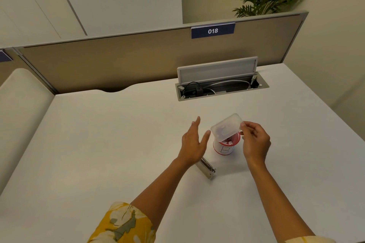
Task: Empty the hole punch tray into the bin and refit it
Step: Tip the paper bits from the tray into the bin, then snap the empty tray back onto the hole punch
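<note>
Holding the clear tray (pixel 227 127) tilted over the small bin (pixel 225 147) with my right hand (pixel 255 142) pinching its right edge, my left hand (pixel 192 143) is spread open, nearer the punch (pixel 207 167) lying on the bench (pixel 98 144) just below it.

Hole punch (pixel 207 168) partly hidden behind left hand (pixel 192 144); tray (pixel 227 127) covers part of bin (pixel 225 147) mouth; both sleeves cut off below.
</note>
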`<state>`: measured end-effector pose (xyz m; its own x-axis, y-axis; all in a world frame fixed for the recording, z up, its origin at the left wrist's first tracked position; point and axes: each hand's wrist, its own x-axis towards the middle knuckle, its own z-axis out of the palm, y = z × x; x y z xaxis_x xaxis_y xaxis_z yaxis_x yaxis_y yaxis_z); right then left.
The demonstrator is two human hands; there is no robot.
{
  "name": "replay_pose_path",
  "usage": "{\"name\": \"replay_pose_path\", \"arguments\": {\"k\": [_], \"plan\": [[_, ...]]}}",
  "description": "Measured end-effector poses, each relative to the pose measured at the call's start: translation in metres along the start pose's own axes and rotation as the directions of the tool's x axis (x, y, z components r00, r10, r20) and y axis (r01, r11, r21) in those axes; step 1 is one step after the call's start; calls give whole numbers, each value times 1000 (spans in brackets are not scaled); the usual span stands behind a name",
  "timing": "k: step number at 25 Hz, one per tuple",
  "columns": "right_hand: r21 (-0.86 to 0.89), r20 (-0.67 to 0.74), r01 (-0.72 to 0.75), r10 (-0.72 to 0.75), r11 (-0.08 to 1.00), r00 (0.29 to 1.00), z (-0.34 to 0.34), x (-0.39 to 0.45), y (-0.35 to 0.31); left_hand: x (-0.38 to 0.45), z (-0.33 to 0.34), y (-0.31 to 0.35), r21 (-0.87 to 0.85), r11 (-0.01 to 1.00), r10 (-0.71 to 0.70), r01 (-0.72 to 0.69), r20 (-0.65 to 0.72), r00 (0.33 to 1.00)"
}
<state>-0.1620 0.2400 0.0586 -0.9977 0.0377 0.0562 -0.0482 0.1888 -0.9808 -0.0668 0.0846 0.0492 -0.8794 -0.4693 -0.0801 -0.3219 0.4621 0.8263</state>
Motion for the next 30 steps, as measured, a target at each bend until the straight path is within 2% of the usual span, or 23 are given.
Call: {"name": "replay_pose_path", "arguments": {"k": [3, 6, 10, 13, 16, 18, 20, 22, 24, 27, 29, 30], "plan": [[-22, 192, 55, -50, 998, 980, 12, -8, -8, 5, -13, 13, -244, 965, -119, 100, -64, 991], [10, 352, 62, -62, 998, 934, 27, -18, -11, 2, -24, 17, -378, 915, -137, 139, 34, 990], [35, 396, 63, -71, 997, 916, 48, -30, -13, -12, -35, 5, -561, 799, -142, 217, 175, 974], [-19, 463, 31, -19, 999, 886, 61, -40, -9, -21, -40, -8, -610, 759, -197, 226, 115, 974], [-113, 497, -13, 68, 994, 865, 67, -55, 4, -23, -46, -30, -678, 693, -342, 245, -9, 940], [-334, 551, 72, 133, 940, 824, 70, -64, 19, -24, -53, -44, -736, 626, -431, 259, -49, 901], [-588, 601, 216, 242, 780, 762, 71, -68, 35, -27, -58, -54, -778, 565, -477, 274, -38, 878], [-711, 609, 305, 338, 634, 718, 70, -70, 43, -32, -61, -60, -803, 522, -498, 287, -14, 867], [-746, 608, 369, 341, 554, 717, 71, -73, 46, -37, -62, -64, -821, 495, -500, 286, 1, 866], [-755, 611, 419, 311, 504, 728, 73, -75, 50, -42, -62, -68, -836, 470, -499, 285, 14, 866], [-742, 618, 403, 313, 536, 721, 73, -76, 49, -45, -63, -70, -840, 456, -508, 294, 25, 861], [-725, 617, 359, 322, 588, 718, 73, -78, 46, -46, -62, -71, -841, 452, -511, 298, 30, 859]]}}
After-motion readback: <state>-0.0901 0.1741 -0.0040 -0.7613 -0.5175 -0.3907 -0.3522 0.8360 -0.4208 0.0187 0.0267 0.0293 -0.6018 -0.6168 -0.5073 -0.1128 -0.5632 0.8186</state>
